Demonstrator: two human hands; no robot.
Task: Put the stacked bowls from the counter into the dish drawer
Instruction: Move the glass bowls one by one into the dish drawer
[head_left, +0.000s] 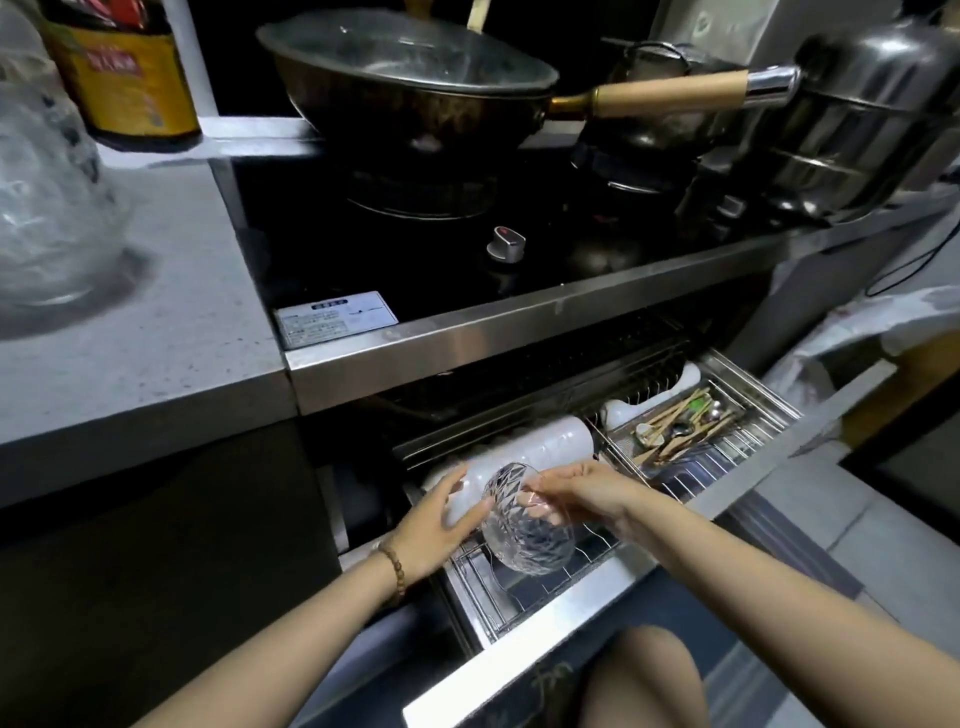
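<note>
A bare knee (644, 675) is seen at bottom centre, w/ both forearms reaching up-frame over the open dish drawer (566, 618). A beaded bracelet (396, 571) is worn on the left wrist. The cut-glass bowl (527, 530) is held tipped on its side just above the wire rack (587, 558) at the drawer's front, centre frame. It is steadied by the left hand (431, 525), fingers spread & fairly straight against its left side, and pinched at the rim by the right hand (587, 493). Just behind, a row of white bowls (535, 444) is racked on edge; to the right a cutlery tray (691, 426) w/ chopsticks & spoons is seen. Further back, the hob knob (506, 241), lidded wok (405, 88) & steel pot (872, 114) are seen. The grey bench (145, 322) lies at left, w/ a yellow-label bottle (119, 67) at upper left.
</note>
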